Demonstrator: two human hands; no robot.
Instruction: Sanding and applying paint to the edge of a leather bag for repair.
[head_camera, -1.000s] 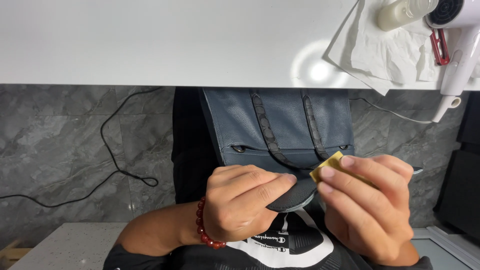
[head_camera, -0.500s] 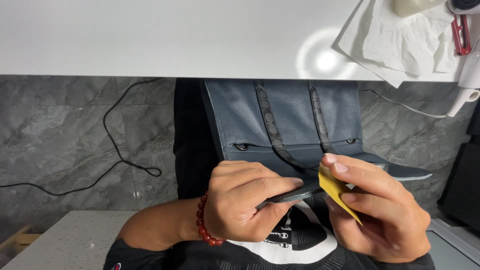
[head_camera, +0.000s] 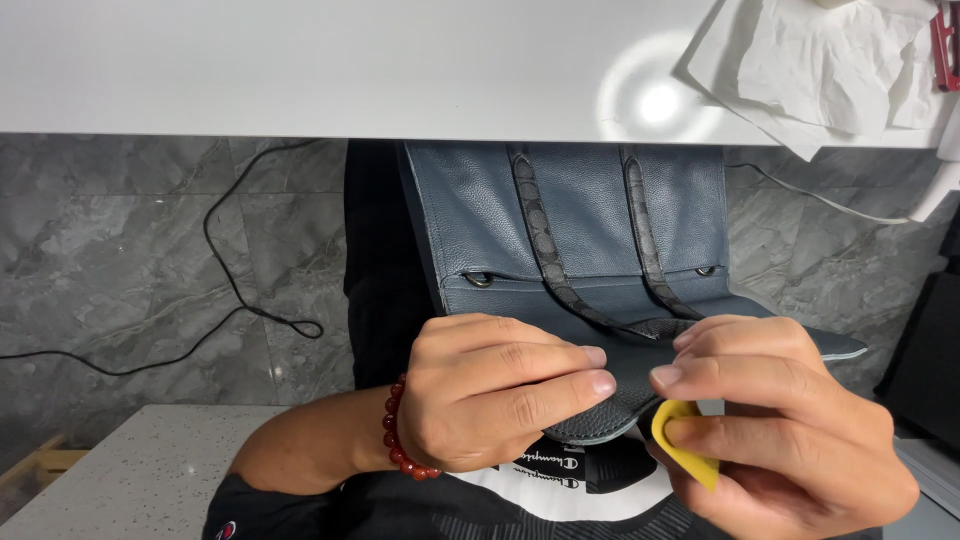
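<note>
A white tabletop (head_camera: 300, 70) fills the top of the view, with a bright light spot on it and crumpled white paper (head_camera: 820, 70) at its right end. Below its edge lie grey marble-patterned floor tiles (head_camera: 130, 260), crossed by a thin black cable (head_camera: 220, 290), and a speckled pale slab (head_camera: 130, 470) sits at the lower left. A dark blue leather bag (head_camera: 580, 230) hangs down from the table edge, with two patterned straps (head_camera: 540, 240) running down its front and a metal ring at each side. The bag's flap (head_camera: 620, 400) reaches toward the person. The left hand (head_camera: 490, 390), with a red bead bracelet (head_camera: 398, 430) at the wrist, is curled closed, thumb and forefinger pinching the rounded end of the flap. The right hand (head_camera: 790, 430) sits just beside it, fingers bent around a small yellow piece (head_camera: 685, 440), which is gripped between thumb and fingers just under the flap's edge, near the left fingertips (head_camera: 600, 382).
</note>
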